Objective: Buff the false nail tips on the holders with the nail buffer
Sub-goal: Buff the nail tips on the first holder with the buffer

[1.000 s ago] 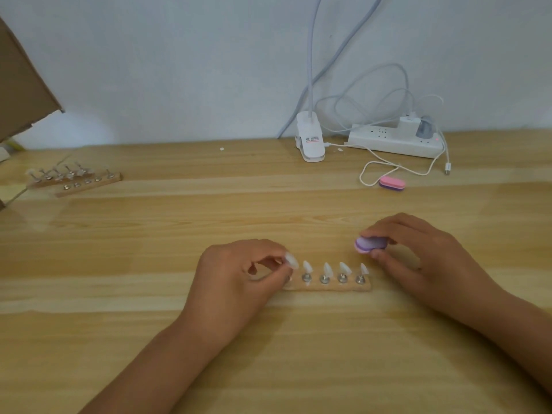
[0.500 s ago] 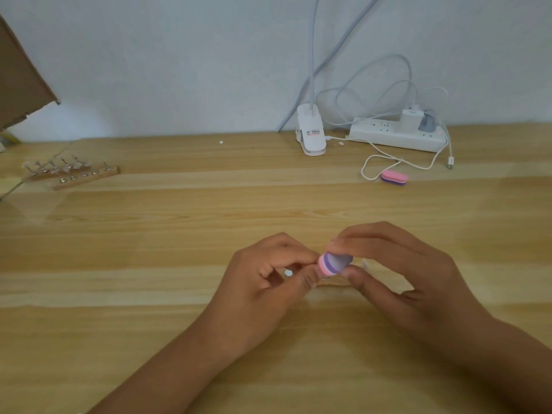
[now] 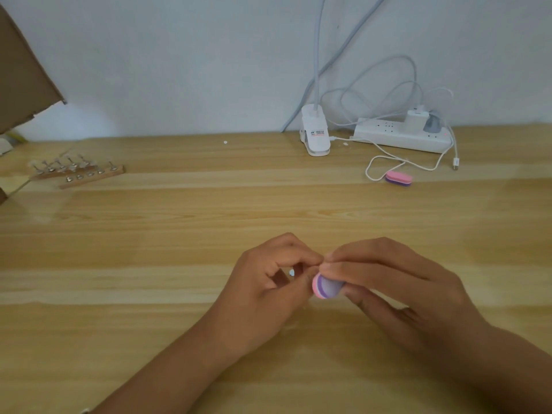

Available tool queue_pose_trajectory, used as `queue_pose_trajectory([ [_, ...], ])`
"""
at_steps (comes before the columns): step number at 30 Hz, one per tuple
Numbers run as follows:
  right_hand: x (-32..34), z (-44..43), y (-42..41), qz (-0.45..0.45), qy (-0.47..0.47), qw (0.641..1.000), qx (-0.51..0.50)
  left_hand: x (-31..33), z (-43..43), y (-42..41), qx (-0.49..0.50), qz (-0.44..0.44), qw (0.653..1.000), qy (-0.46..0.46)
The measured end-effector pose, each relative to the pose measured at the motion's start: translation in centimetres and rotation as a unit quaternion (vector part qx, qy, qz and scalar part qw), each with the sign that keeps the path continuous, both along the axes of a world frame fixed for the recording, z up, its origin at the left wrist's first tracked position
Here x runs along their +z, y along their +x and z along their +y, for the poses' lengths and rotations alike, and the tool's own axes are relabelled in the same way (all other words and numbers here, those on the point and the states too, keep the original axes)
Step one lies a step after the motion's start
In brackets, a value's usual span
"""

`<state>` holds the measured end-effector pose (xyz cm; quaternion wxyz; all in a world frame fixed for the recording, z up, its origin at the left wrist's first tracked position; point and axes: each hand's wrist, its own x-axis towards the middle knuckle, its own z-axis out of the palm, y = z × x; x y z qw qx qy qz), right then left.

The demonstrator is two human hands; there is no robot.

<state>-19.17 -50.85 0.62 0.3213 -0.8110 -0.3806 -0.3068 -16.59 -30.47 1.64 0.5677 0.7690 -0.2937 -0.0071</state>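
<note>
My right hand: my fingers and thumb pinch the nail buffer from both sides. Its round pink and purple end sticks out toward my other hand.
My left hand: my fingers are curled in and pinch a tiny white thing. I think it is a nail tip (only a speck of it shows).
Where they are: both sit low over the wooden surface, in the middle and close to me. The buffer end is right by my left fingertips, but I cannot tell if it touches them.
Holder under my hands: hidden, so I cannot see it.
How the buffer will feel, I guess: light, a bit squishy like foam, and not slippery. I should hold it by its sides and leave the flat rubbing face bare.
How the nail tip will feel, I guess: very light, thin, smooth and bendy. It could pop loose or crack if I push hard, so I should hold it low down, near its bottom.
Rubbing: soft, short strokes seem best.
Far off: other holders stand at the back left. A spare buffer lies at the back right, near the power strip.
</note>
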Motion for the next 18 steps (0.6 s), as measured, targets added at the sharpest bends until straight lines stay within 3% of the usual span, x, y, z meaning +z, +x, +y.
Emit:
queue_pose_trajectory([
  [4, -0.3, -1.0, 0.4, -0.019, -0.006, 0.999, -0.046, 0.0, -0.1, -0.1, -0.013, 0.042, 0.999, -0.016],
  [10, -0.5, -0.4, 0.0, -0.061, -0.018, 0.998, -0.025, 0.1, -0.2, 0.0, -0.032, 0.101, 0.993, -0.05],
  [14, -0.2, -1.2, 0.5, -0.04, 0.013, 0.996, -0.078, 0.2, -0.3, 0.0, -0.033, 0.117, 0.99, -0.067],
  [18, -0.3, -0.4, -0.1, -0.047, 0.015, 0.997, -0.052, 0.0, -0.4, 0.1, -0.034, 0.107, 0.992, -0.06],
])
